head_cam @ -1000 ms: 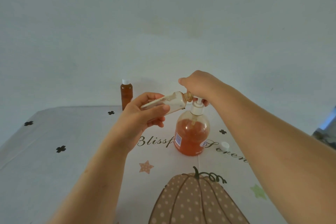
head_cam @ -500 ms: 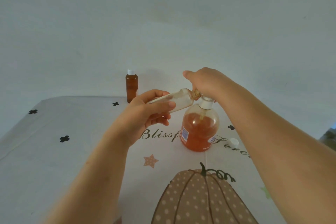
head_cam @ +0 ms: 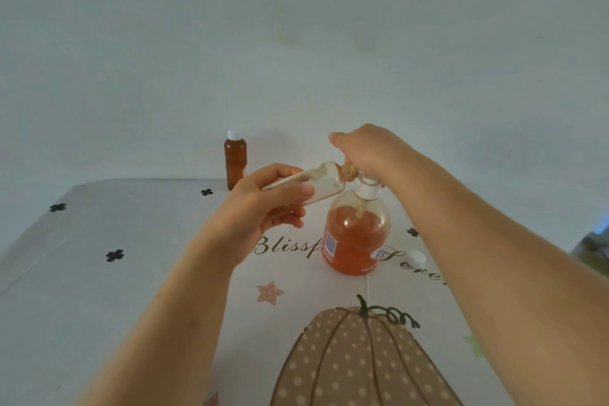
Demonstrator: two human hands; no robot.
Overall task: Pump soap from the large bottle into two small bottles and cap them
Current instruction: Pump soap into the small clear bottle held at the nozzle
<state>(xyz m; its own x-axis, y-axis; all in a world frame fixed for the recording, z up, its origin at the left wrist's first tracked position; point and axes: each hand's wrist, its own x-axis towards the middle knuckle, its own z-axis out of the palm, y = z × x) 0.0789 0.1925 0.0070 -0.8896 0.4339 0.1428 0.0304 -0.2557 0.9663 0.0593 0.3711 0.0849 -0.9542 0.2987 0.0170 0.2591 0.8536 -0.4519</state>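
The large bottle (head_cam: pixel 356 234) of orange soap stands on the table, its white pump collar visible. My right hand (head_cam: pixel 365 150) covers the pump head, fingers curled over it. My left hand (head_cam: pixel 260 208) grips a small clear bottle (head_cam: pixel 316 183) tilted nearly flat, its open neck held at the pump's spout under my right hand. A second small bottle (head_cam: pixel 235 163), brown-filled and wearing a white cap, stands upright at the table's far edge. A loose white cap (head_cam: pixel 417 259) lies right of the large bottle.
The table carries a white cloth (head_cam: pixel 99 290) printed with a pumpkin, stars and lettering. A plain pale wall rises just behind its far edge. A dark object shows at the far right edge of view.
The pump head, down half a second ago, has come back up a little. Both hands keep their hold; the small bottle stays at the spout.
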